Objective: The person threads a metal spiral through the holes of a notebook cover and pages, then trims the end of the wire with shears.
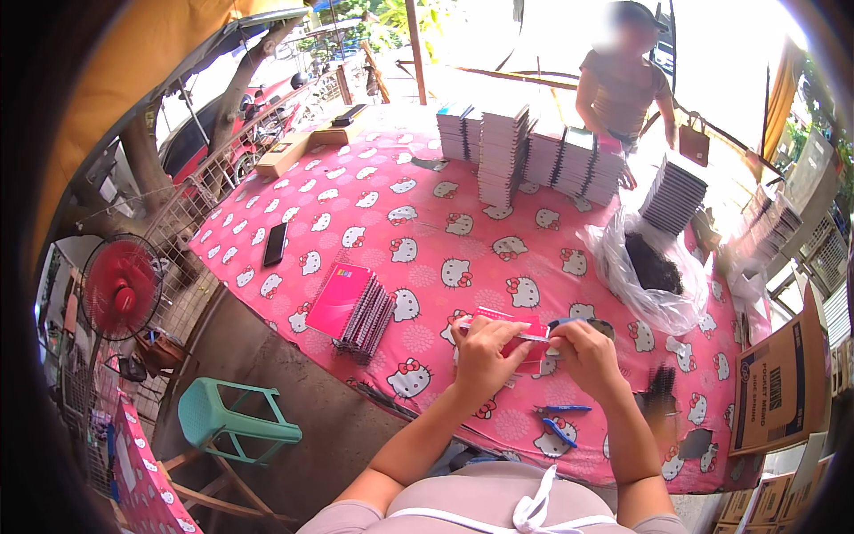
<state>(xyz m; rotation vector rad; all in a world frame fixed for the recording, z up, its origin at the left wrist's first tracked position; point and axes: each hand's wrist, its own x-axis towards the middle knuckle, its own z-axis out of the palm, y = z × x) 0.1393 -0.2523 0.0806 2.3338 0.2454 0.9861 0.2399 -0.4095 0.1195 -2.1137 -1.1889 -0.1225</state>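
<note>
from the head view, we see a pink notebook (505, 315) at the near side of the table (369, 245), between and just beyond both hands. our left hand (487, 354) grips its near edge, fingers curled over; our right hand (587, 356) is closed in a pinch at the notebook's right end, though we cannot tell exactly what lies between its fingertips. blue-handled pliers (560, 431) lie near our right wrist, and a stack of pink notebooks (342, 303) sits to the left, well apart. for writing, we find dark print and a barcode-like block on the brown carton (781, 383) at the right; a small multicoloured label marks the stack's top cover.
</note>
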